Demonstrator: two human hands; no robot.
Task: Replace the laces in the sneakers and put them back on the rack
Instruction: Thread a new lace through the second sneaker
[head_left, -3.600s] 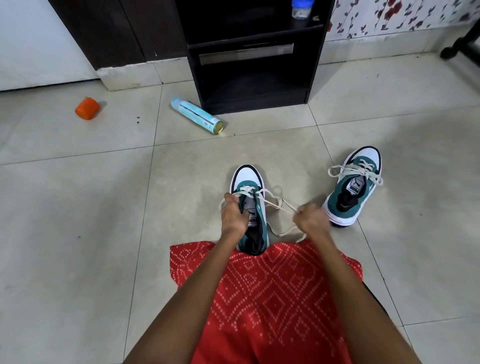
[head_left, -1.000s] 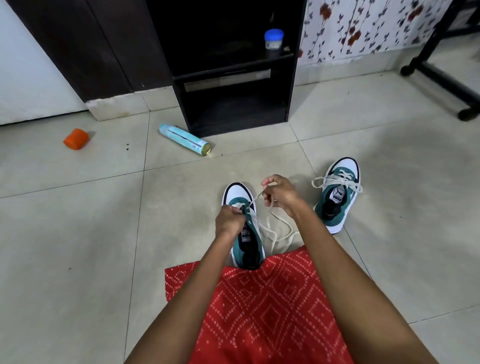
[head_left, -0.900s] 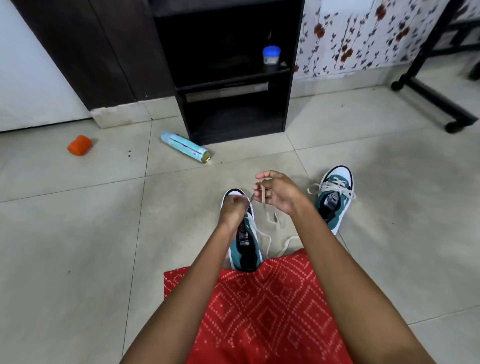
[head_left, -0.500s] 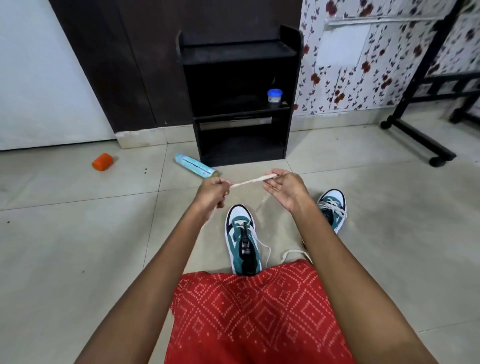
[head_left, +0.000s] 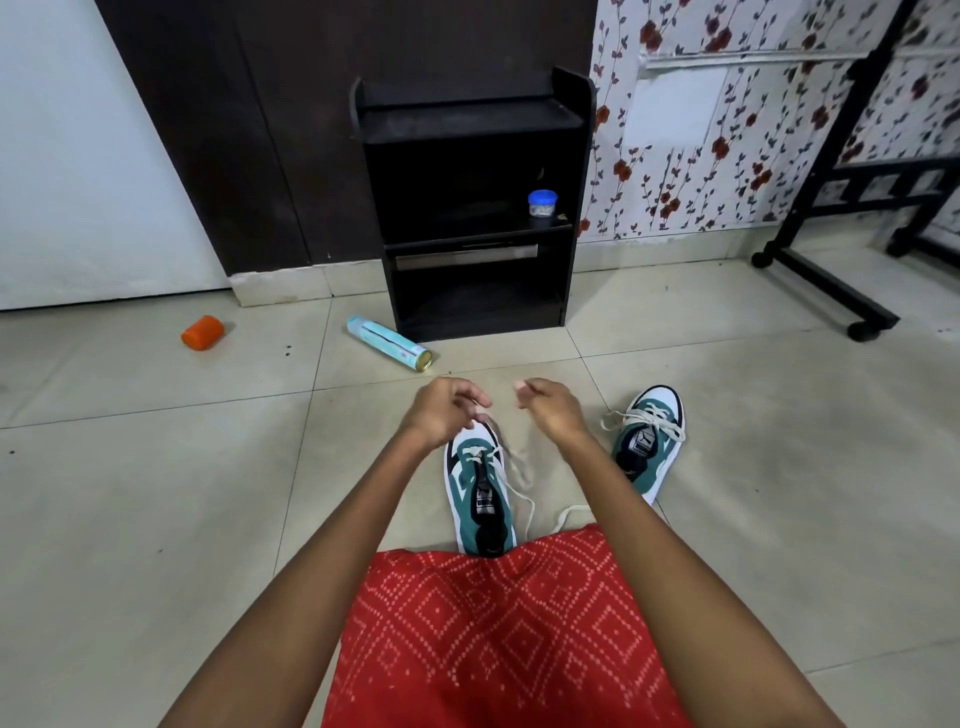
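Both hands have drawn closer together since half a second ago, and the taut lace between them no longer shows. The left hand (head_left: 447, 410) and right hand (head_left: 550, 410) hover with curled fingers; whether they pinch the lace (head_left: 524, 499) cannot be told. Below them the near sneaker (head_left: 480, 493) lies on the floor (head_left: 156, 493), its length running away from the person, toe toward the rack (head_left: 472, 208).

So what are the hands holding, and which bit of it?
Cannot tell. The left hand and right hand curl their fingers above the near sneaker, but whether they pinch its lace is blurred.
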